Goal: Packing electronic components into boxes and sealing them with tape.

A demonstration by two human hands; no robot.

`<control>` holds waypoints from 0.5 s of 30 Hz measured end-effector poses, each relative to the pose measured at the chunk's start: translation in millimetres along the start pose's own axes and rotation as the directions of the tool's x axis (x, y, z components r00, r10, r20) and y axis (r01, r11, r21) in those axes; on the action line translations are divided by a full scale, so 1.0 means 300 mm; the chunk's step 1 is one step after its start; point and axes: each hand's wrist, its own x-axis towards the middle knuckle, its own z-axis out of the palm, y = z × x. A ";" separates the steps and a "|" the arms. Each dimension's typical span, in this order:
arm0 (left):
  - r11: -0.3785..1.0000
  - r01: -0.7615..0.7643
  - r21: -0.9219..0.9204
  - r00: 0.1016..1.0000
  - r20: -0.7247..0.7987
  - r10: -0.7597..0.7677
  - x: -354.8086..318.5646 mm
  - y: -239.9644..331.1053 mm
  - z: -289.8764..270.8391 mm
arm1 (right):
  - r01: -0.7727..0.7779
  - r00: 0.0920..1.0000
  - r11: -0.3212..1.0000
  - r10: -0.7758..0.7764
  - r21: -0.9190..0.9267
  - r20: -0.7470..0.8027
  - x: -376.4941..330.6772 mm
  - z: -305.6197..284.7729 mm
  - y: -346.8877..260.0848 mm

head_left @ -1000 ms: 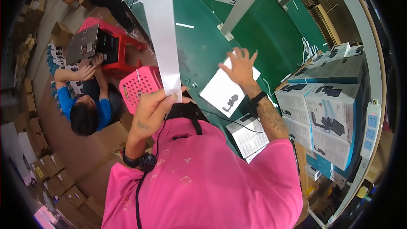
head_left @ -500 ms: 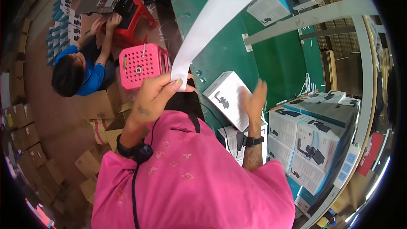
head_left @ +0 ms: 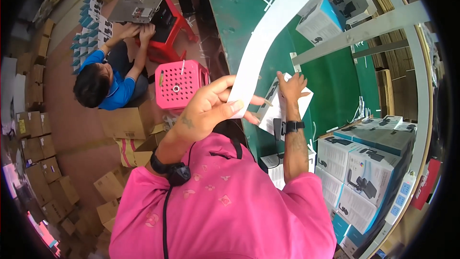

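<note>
Lots of clutter here: printed cartons (head_left: pixel 364 172) stacked lower right, metal bar (head_left: pixel 364 31) cutting across upper right, pink stool (head_left: pixel 175 86) left of the green table (head_left: pixel 239 24). Left hand (head_left: pixel 206 110) pinches a white strip (head_left: pixel 261 43); right hand (head_left: pixel 291 88) lies fingers splayed on a white box (head_left: pixel 274 109) right of centre.

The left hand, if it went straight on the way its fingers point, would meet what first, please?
Probably the box under the right hand; depth is unclear, so the left hand might pass above it.
</note>
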 end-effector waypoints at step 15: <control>0.985 0.040 0.166 0.973 0.218 -0.076 0.115 -0.020 0.056 | 0.884 0.458 0.298 -0.705 0.360 -0.542 -0.205 -0.883 -0.122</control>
